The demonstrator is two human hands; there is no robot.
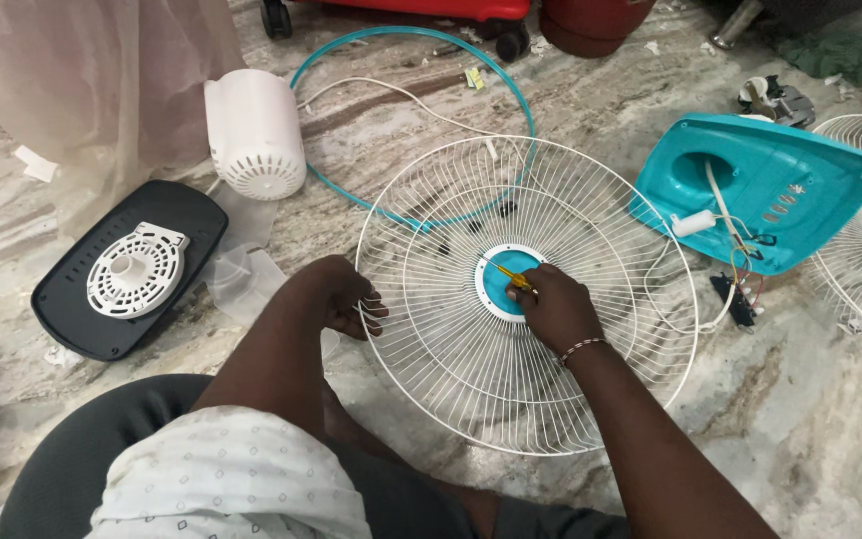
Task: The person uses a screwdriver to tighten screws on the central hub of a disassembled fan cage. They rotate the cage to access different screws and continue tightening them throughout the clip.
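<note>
Screwdriver (507,274) in right hand (554,307) (over fan grille (526,299))

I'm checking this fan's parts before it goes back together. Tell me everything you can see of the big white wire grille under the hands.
The white wire grille is a round guard of thin radial wires, seemingly coated metal, with a white hub ring around a teal centre disc. It lies on the stone floor, overlapping a teal hoop. The left hand grips its rim; the right hand holds a yellow-handled screwdriver at the hub.

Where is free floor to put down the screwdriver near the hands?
Bare floor lies right of the white fan grille, below the teal fan base. Another patch lies between the black base plate and the left hand. Around the teal base, wires crowd.
</note>
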